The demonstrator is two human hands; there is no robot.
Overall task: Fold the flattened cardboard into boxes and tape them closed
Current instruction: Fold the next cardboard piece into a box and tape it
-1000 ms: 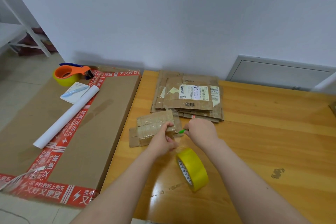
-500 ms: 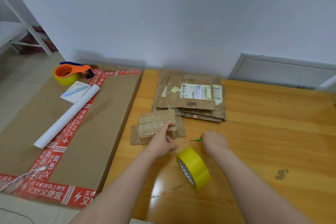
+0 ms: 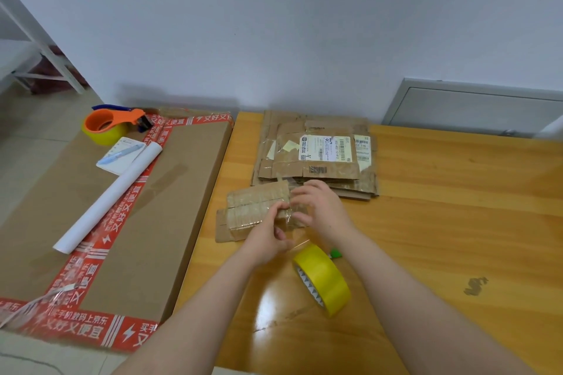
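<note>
Both hands meet over one small flattened cardboard piece [image 3: 249, 210], almost touching each other. Left hand [image 3: 268, 234]: thumb and forefinger pinch the piece near its right end, remaining fingers curled under the palm. Right hand [image 3: 323, 210]: fingers curled over the same right end, fingertips facing the left hand's. Exact contact under the right palm cannot be made out.

Cardboard piece: lies flat on the wooden table [image 3: 441, 222], glossy with clear tape, most of it extending to the left of the hands.

Near side of the hands, just right of the left wrist: yellow tape roll [image 3: 327, 277], standing on edge, between the two forearms. A small green object [image 3: 335, 253] shows just beside the roll, against the right forearm; too little is visible to identify it.

Far side of the hands: stack of flattened cardboard [image 3: 316, 161], top sheet bearing white shipping labels and a barcode. The right hand overlaps its near edge.

Well left of the hands: large cardboard box [image 3: 128, 222] edged in red printed tape. On it, an orange tape dispenser [image 3: 105, 126] loaded with yellow tape, a notepad [image 3: 117, 163] with a blue pen [image 3: 125, 153] on top, and a white paper roll [image 3: 106, 204] lying diagonally.

Far right of the hands, by the wall: grey panel [image 3: 475, 106].
</note>
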